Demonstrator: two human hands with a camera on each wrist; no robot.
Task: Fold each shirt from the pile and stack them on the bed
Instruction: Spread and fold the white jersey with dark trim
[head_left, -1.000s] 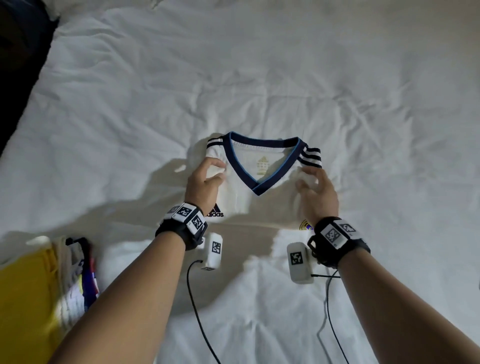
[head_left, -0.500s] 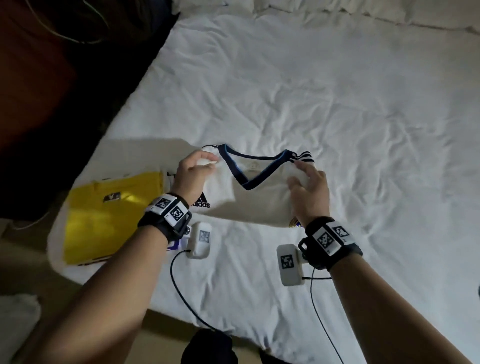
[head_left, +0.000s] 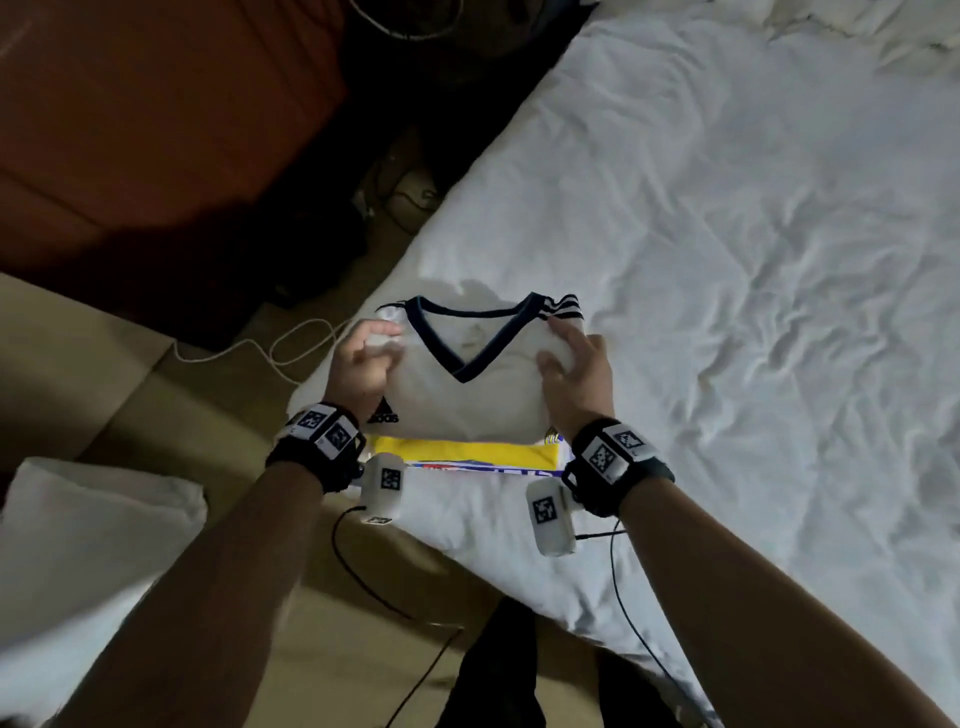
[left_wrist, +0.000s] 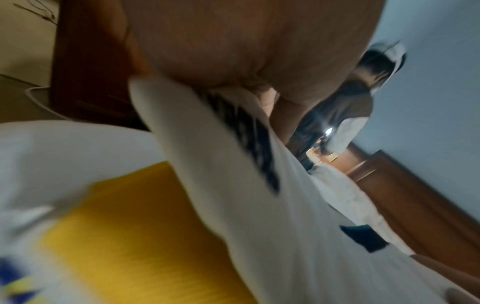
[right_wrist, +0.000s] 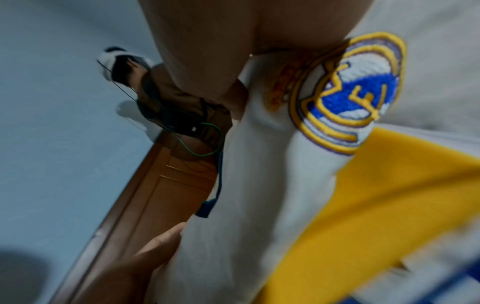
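Note:
A folded white jersey (head_left: 467, 400) with a navy V-neck collar and black shoulder stripes hangs just above the bed's near left corner. My left hand (head_left: 363, 358) grips its left side and my right hand (head_left: 571, 364) grips its right side. Directly under it lies a folded yellow shirt (head_left: 467, 452) on top of a white and blue one (head_left: 493, 470). The left wrist view shows the white jersey (left_wrist: 259, 205) over the yellow shirt (left_wrist: 135, 226). The right wrist view shows the jersey's round crest (right_wrist: 350, 92) above the yellow shirt (right_wrist: 376, 195).
The white rumpled bed sheet (head_left: 727, 260) spreads to the right and far side. Left of the bed are a tan floor (head_left: 130, 389), a white cable (head_left: 270, 353), dark red furniture (head_left: 156, 104) and a white pillow (head_left: 78, 545) at the lower left.
Both hands carried the folded white jersey from the middle of the bed leftward, and it now hangs over the yellow shirt at the bed's corner. The head view swung left with it.

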